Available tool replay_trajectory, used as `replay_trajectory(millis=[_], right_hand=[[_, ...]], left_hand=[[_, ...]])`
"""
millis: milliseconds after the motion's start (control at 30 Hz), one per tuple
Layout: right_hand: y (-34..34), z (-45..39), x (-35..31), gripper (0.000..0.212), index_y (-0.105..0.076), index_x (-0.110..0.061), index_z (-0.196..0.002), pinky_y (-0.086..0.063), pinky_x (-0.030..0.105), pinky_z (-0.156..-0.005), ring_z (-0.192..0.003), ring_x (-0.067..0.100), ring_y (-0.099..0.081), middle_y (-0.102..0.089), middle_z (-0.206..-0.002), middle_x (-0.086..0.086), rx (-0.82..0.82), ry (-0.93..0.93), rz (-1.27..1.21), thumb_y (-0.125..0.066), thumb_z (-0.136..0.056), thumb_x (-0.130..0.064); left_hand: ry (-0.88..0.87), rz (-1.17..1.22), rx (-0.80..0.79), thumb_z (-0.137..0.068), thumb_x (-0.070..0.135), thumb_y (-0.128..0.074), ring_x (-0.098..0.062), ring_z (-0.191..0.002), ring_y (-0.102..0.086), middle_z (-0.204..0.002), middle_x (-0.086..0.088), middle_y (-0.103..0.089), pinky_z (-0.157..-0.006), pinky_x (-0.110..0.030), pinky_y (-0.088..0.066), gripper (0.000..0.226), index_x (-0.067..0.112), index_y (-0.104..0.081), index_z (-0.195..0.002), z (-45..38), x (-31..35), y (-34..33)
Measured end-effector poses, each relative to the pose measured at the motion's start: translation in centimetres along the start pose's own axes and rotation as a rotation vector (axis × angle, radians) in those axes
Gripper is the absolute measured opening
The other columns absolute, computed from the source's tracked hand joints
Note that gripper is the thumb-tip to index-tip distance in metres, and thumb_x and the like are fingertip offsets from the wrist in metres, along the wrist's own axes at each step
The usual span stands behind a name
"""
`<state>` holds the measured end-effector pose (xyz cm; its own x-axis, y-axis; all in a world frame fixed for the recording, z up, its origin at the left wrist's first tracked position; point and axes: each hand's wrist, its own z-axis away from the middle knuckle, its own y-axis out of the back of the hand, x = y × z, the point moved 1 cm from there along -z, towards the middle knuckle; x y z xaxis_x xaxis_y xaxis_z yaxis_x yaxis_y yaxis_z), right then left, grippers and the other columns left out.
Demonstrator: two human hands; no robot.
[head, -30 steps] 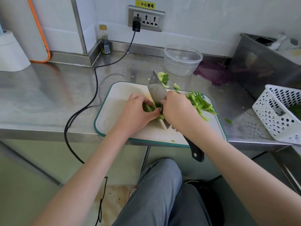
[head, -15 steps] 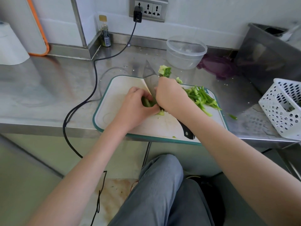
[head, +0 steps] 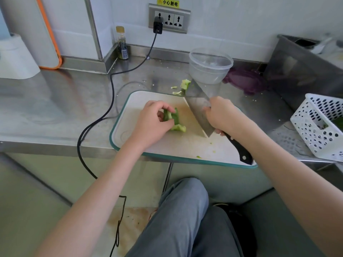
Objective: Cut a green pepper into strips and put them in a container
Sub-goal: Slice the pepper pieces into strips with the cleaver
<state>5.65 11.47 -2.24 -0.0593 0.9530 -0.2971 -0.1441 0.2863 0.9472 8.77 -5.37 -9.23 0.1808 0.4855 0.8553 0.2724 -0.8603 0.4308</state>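
A white cutting board with a teal rim [head: 130, 138] lies on the steel counter. My left hand [head: 152, 123] holds a piece of green pepper [head: 175, 121] down on the board, fingers curled round it. My right hand [head: 222, 115] grips a cleaver [head: 199, 108] by its black handle, the blade tilted with its edge on the board to the right of the pepper. The pile of cut strips is hidden behind the blade and my right hand. The pepper core [head: 185, 85] lies just beyond the board. A clear plastic container [head: 210, 65] stands behind the board.
A purple lid [head: 245, 82] lies right of the container. A white perforated basket [head: 323, 127] sits at the right, a steel bin [head: 300, 71] behind it. A black power cord [head: 104, 115] runs from the wall socket over the counter's front edge. A small bottle [head: 122, 45] stands in the corner.
The cleaver has moved right, away from the pepper piece, its blade now tilted up and covering the strip pile. My left hand still holds the pepper piece.
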Motion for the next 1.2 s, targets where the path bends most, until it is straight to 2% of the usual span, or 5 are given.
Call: replay_trajectory(millis=[267,433,667,867,1200], right_hand=[[2.6,-0.1,0.7,0.022,-0.053,-0.003,-0.100,-0.025,0.012,-0.024,-0.017,0.010,-0.039,-0.048,-0.037,0.004,0.045,0.015,-0.176,-0.041,-0.098,-0.022],[2.8,0.9,0.5,0.028,-0.042,-0.015,-0.072,-0.029,0.013,-0.028,-0.019,0.012,-0.040,-0.048,-0.042,0.006,0.030,0.049,-0.173,-0.042,-0.099,-0.022],[1.3,1.7,-0.6,0.021,-0.048,-0.009,-0.103,-0.035,0.018,-0.031,-0.037,0.022,-0.049,-0.048,-0.063,0.010,-0.021,0.038,-0.251,-0.041,-0.098,-0.028],[0.6,1.9,-1.6,0.024,-0.044,-0.008,-0.105,-0.037,0.018,-0.030,-0.034,0.019,-0.047,-0.051,-0.063,0.012,-0.035,0.055,-0.229,-0.039,-0.099,-0.031],[-0.1,1.9,-2.2,0.029,-0.040,-0.010,-0.113,-0.041,0.023,-0.035,-0.036,0.019,-0.047,-0.053,-0.065,0.012,-0.061,0.018,-0.202,-0.038,-0.100,-0.035]], left_hand=[[-0.026,-0.100,-0.058,-0.067,0.038,-0.080,0.001,-0.078,-0.048,-0.097,0.011,-0.044,-0.071,-0.005,-0.037,0.037,0.025,-0.059,-0.095,0.3,-0.2,-0.6],[-0.038,0.053,-0.010,-0.066,0.021,-0.083,-0.006,-0.085,-0.058,-0.108,0.003,-0.051,-0.079,-0.012,-0.046,0.039,0.024,-0.057,-0.096,0.4,0.0,-0.1],[-0.044,0.090,0.024,-0.066,0.009,-0.082,-0.013,-0.089,-0.061,-0.101,0.000,-0.059,-0.073,-0.018,-0.046,0.042,0.029,-0.050,-0.086,0.2,0.0,-0.1],[-0.096,-0.035,0.000,-0.082,0.016,-0.069,-0.015,-0.085,-0.065,-0.088,0.002,-0.070,-0.084,-0.036,-0.052,0.010,0.011,-0.069,-0.091,0.6,0.0,-0.4],[-0.033,-0.178,-0.039,-0.075,0.042,-0.073,-0.016,-0.100,-0.058,-0.106,-0.001,-0.065,-0.090,-0.032,-0.047,0.045,0.019,-0.066,-0.112,1.4,0.9,-0.2]])
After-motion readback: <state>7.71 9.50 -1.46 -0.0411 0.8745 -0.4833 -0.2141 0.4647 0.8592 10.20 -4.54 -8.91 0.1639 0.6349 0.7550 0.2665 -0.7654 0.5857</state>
